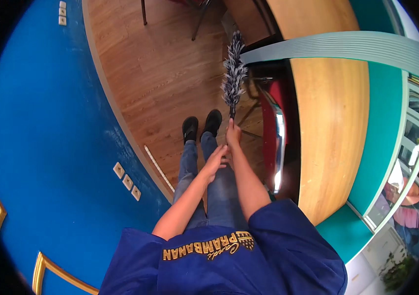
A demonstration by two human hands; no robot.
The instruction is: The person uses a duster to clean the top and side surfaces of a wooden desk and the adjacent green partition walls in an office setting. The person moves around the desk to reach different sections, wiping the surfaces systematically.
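A fluffy grey duster points away from me over the wood-look floor, its tip beside a grey ridged divider. Its dark handle is gripped in my right hand, with the thumb laid along it. Just below and to the left is my left hand, its fingers apart and the fingertips close to the lower end of the handle. Whether they touch the handle is hard to tell.
A red chair with a chrome frame stands right of my hands, against a wooden desk. The grey divider crosses the desk, and a teal partition backs it. On the left, a blue wall carries sockets.
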